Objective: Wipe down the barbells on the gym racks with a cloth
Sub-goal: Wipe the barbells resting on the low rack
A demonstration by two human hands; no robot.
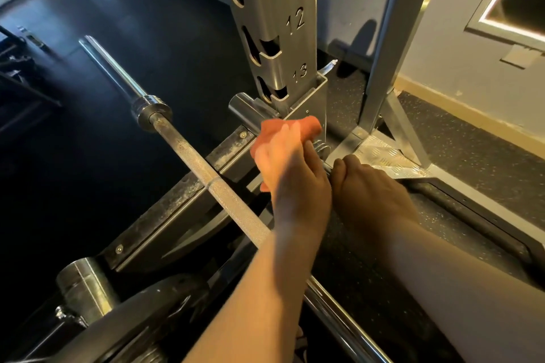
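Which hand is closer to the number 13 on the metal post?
Left. The left hand, holding the orange cloth, is just below the 13; the right hand is lower and farther right.

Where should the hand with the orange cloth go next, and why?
Probably down onto the barbell shaft, then along it. The left hand grips the orange cloth by the rack upright, not round the barbell, whose shaft looks chalky white.
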